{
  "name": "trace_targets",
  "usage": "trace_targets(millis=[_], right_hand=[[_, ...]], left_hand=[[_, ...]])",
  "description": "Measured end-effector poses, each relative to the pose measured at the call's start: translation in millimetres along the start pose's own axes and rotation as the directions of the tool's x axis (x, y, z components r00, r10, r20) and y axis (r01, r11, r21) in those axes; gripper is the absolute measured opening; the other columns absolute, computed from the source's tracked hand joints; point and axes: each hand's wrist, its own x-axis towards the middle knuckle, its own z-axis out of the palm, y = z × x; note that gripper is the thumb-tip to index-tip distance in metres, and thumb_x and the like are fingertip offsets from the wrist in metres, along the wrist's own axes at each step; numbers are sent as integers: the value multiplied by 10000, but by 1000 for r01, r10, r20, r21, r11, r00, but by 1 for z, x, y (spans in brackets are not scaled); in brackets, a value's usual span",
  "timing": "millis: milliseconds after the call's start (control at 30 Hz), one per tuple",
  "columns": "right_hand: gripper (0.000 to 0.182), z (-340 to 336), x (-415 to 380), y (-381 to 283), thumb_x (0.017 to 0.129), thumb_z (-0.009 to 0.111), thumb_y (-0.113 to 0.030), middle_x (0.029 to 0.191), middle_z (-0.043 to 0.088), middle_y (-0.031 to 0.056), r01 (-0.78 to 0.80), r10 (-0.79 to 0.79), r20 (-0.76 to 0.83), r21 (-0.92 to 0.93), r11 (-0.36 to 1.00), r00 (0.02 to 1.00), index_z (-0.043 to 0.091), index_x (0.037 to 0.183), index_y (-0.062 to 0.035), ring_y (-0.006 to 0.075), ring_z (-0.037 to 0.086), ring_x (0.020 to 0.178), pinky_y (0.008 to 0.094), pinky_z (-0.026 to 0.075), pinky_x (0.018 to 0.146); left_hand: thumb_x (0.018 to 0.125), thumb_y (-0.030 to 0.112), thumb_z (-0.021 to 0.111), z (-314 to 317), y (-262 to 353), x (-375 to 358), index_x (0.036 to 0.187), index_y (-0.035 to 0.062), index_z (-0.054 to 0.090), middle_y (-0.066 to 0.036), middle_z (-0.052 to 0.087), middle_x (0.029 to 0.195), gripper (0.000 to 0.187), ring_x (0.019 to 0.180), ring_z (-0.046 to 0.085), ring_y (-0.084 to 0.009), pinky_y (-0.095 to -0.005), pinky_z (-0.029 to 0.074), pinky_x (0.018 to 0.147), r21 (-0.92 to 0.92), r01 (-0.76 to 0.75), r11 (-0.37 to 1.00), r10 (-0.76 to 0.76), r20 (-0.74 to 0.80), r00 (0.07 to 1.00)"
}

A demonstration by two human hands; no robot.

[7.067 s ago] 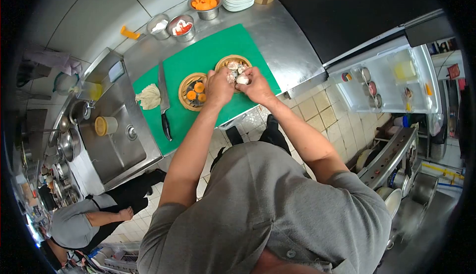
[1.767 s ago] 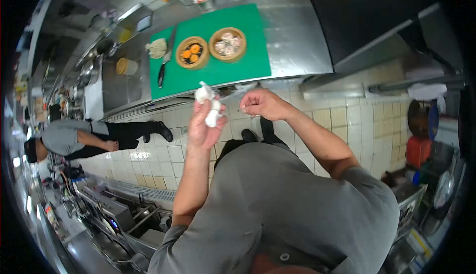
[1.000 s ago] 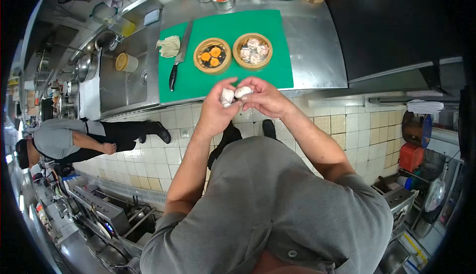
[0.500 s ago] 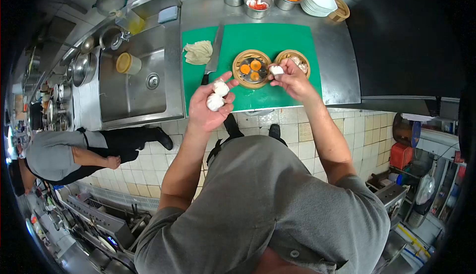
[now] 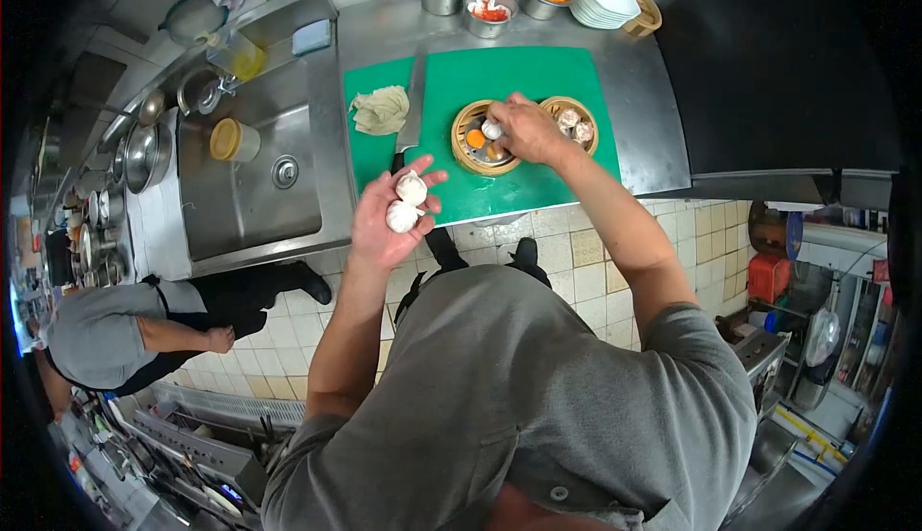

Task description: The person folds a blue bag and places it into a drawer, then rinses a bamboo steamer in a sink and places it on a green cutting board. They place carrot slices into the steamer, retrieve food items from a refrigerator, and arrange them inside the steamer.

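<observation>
My left hand (image 5: 375,229) is palm up near the front edge of the green cutting board (image 5: 466,75), cradling two white pleated dumplings (image 5: 407,203). With its fingertips, my right hand (image 5: 530,132) grips another white dumpling (image 5: 492,131) inside a round bamboo steamer (image 5: 459,154). Orange carrot slices (image 5: 475,138) lie on the steamer's floor, one of them covered from view by the dumpling and fingers. Just to the right, partly behind my right hand, a second bamboo steamer (image 5: 593,139) contains several dumplings (image 5: 569,119) with pinkish filling.
A long knife (image 5: 415,99) and a crumpled cloth (image 5: 380,110) lie on the board's left side. Metal bowls (image 5: 490,12), stacked white plates (image 5: 605,1) and another steamer stand behind. The sink (image 5: 254,147) is at left, with a lidded tub (image 5: 233,140). Another person (image 5: 110,334) stands far left.
My right hand has carried its dumpling left and down into the carrot-lined steamer. More of the second steamer's dumplings now show. My left hand still cradles its two dumplings.
</observation>
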Motion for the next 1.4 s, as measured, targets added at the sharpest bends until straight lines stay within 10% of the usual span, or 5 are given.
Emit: trace_targets(millis=[333, 700, 967, 1133, 1400], right_hand=[[551, -43, -35, -124, 837, 766, -25, 1285, 589, 91, 253, -288, -32, 573, 779, 957, 593, 1346, -143, 275, 626, 1133, 394, 566, 868], [439, -5, -51, -125, 848, 735, 58, 1271, 591, 125, 254, -99, -264, 654, 713, 959, 532, 1224, -43, 229, 663, 1057, 329, 584, 799], [396, 26, -70, -107, 963, 615, 61, 1230, 643, 110, 124, 175, -76, 951, -284, 982, 480, 1317, -54, 223, 688, 1064, 343, 613, 806], [393, 41, -93, -75, 957, 641, 45, 1254, 637, 119, 219, 240, -182, 965, -141, 954, 493, 1310, -46, 230, 683, 1078, 351, 614, 801], [354, 28, -104, -80, 954, 642, 50, 1145, 679, 74, 172, 220, -184, 982, 74, 958, 552, 1288, -25, 104, 666, 956, 270, 575, 782]], left_hand=[[1079, 595, 292, 6, 1, -5, 1483, 6, 467, -169, 598, 1348, 736, 968, 639, -184, -289, 517, 636, 286, -16, 958, 54, -125, 991], [794, -167, 654, 52, 17, -8, 1617, 83, 263, -91, 453, 1520, 945, 1226, 543, -181, -328, 531, 954, 806, -75, 587, 32, 69, 997], [898, -61, 692, 31, -3, 7, 1483, 32, 416, -155, 561, 1377, 654, 1170, 611, -235, -355, 538, 975, 622, -4, 783, 66, -78, 995], [982, 20, 605, -11, -25, 23, 1264, -14, 566, -182, 649, 1214, 287, 1177, 644, -300, -423, 541, 1011, 113, 35, 993, 3, -324, 946], [954, 50, 657, 28, -46, 17, 1492, 84, 478, -37, 598, 1227, 567, 1010, 606, -142, -326, 507, 812, 610, 61, 790, 69, -187, 980]])
